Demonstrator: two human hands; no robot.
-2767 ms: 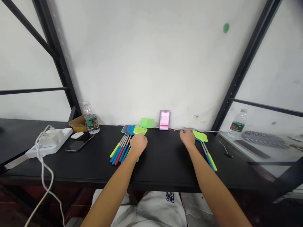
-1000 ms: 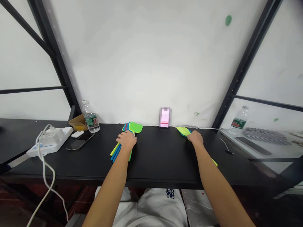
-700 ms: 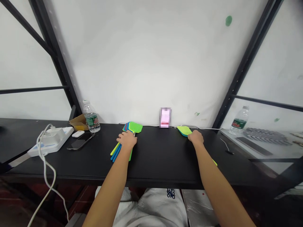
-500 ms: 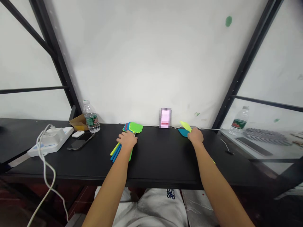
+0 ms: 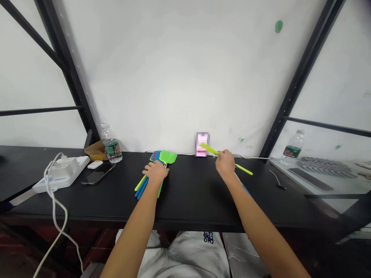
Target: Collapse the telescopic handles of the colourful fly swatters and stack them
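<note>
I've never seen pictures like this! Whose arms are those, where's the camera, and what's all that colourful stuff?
There's no robot here, just a person's two bare hands. One camera, worn on their head, looks forward and down.

On the long black table, the left hand lies over a fan of colourful, flat-headed swatters; I can't see whether it grips them. The right hand holds a bright yellow swatter, whose head overlaps a blurred pink screen in our view. A blue handle peeks out by the right arm.

On the left are a clear plastic bottle with a green label, a flat dark phone and a white power strip.
</note>
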